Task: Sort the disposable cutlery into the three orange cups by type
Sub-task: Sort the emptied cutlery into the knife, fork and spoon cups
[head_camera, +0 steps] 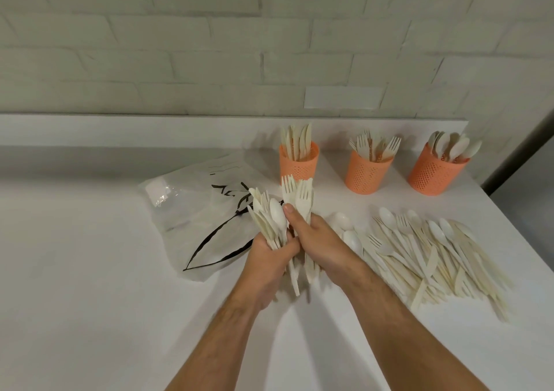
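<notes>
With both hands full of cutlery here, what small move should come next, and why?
Probably carry the forks gripped in the right hand to the middle cup, which already holds forks. The left hand keeps a mixed bundle of spoons and knives.

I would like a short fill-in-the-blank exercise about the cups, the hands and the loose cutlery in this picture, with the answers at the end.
1. The leftmost orange cup holds only ____.
2. The right hand grips a bunch of ____.
3. The unsorted pile lies to the ____ of both hands.
4. The left hand holds its mixed bundle above a plastic ____.

Missing words: knives; forks; right; bag
</notes>
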A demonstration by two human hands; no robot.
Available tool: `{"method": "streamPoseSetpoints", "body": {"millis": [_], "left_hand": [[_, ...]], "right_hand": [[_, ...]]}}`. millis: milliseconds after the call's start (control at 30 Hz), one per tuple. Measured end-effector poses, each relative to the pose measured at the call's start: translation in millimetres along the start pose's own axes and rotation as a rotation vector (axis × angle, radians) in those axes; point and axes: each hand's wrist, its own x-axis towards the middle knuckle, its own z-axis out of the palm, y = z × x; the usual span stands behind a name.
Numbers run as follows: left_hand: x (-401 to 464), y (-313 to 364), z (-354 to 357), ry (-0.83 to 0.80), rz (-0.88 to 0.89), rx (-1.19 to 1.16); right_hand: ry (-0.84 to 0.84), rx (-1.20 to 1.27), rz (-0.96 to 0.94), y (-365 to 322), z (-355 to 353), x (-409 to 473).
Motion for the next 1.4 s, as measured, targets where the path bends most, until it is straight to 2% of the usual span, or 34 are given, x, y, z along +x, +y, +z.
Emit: {"method": "streamPoseSetpoints", "body": {"millis": [100, 233, 300, 400, 633, 833, 1000, 1133, 1267, 1400], "left_hand": [[1, 3, -1, 0.015, 0.025, 0.029], [-2, 5, -1, 0.007, 0.030, -0.092], [-1, 6, -2, 0.016, 0.052, -0.126], [0, 5, -6, 0.011, 0.088, -0.147], [1, 5, -4, -0.001, -0.040, -0.191], [12, 7, 11, 0.044, -0.078, -0.231], [23, 4, 21, 0.138, -0.095, -0.220], [28, 4, 23, 0.065, -0.109, -0.202], [34, 4, 21, -0.026, -0.038, -0.152], [46, -1, 16, 0.070, -0.003, -0.125]], "right_hand": [[0.008, -0.073, -0.015, -5, 6, -3], [-0.078, -0.038, 0.025, -3, 5, -5], [-0.025, -0.012, 0.019, 0, 0, -8], [0.147, 0.019, -0.036, 0, -10, -15], [0.195, 0.040, -0.027, -8, -26, -15], [0.114, -0.053, -0.036, -7, -41, -8], [0.009, -0.130, 0.032, -14, -60, 1], [-0.014, -0.116, 0.090, -14, -68, 9], [-0.041, -0.121, 0.149, -16, -82, 19], [-0.061, -0.095, 0.136, -16, -97, 31]]}}
